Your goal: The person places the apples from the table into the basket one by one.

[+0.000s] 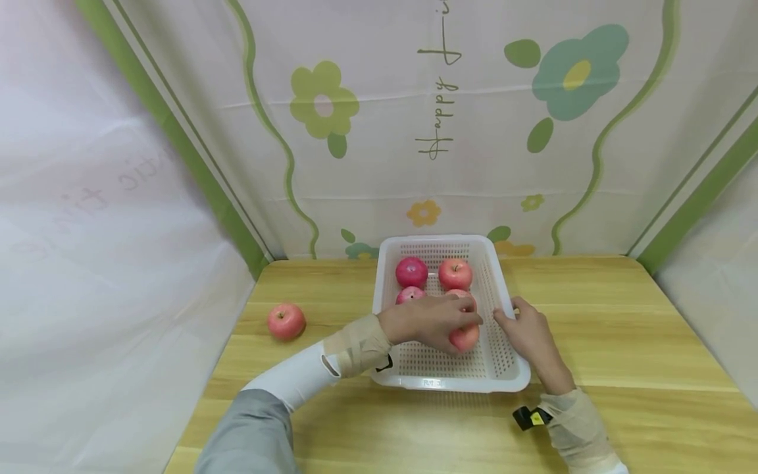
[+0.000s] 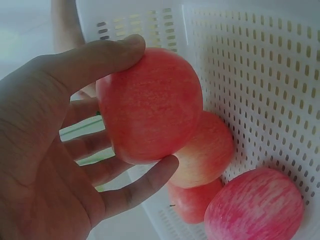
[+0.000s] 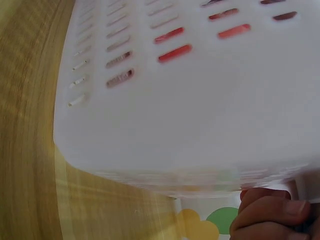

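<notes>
In the head view, a white plastic basket [image 1: 450, 384] stands on the table with several red apples inside. My left hand [image 1: 429, 321] reaches over its near half and holds an apple [image 2: 152, 105] between thumb and fingers. Beyond and below that one lie a paler apple [image 2: 205, 150] and a pink-streaked apple [image 2: 257, 207] in the left wrist view. On the basket's right side, my right hand [image 1: 533, 337] grips the rim. Seen from the right wrist, the slotted basket wall [image 3: 175, 120] fills most of the picture.
A single apple [image 1: 286, 322] rests on the wooden table [image 1: 331, 421] left of the basket. Behind the table hangs a flowered cloth [image 1: 379, 131], close to the basket's far edge. Cloth walls flank both sides.
</notes>
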The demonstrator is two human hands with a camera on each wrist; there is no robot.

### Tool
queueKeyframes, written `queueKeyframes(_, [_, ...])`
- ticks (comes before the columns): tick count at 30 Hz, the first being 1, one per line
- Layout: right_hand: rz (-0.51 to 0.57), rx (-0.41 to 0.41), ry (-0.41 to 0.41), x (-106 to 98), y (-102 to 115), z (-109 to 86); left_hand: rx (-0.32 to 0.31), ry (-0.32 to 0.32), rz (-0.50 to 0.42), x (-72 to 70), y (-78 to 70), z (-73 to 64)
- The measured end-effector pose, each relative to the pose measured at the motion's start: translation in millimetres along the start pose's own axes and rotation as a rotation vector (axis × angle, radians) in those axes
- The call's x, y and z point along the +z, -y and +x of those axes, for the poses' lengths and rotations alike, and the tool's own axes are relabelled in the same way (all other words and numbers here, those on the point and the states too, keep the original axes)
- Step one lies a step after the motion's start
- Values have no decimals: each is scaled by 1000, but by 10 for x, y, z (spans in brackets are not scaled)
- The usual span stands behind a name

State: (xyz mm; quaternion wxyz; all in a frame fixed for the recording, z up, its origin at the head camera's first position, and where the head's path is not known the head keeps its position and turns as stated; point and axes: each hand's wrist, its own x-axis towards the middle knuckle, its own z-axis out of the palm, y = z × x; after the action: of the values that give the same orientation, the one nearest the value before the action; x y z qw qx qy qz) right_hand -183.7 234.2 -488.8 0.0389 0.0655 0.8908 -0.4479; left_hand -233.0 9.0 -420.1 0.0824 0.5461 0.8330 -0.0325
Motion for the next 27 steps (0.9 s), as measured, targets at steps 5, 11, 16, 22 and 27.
queueKeyframes(5, [13,0,2,0,0,4,17,22,-5,-1,-18,17])
queueKeyframes(11, [14,6,9,0,-2,-3,30,36,-26,16,-25,32])
queueKeyframes(16, [10,1,8,-4,4,-8,60,38,-21,48,-24,61])
queueKeyframes(22, [9,3,11,-6,10,-13,111,72,-43,92,-30,121])
queueKeyframes(27, [8,3,10,-7,9,-16,153,79,-16,129,-27,160])
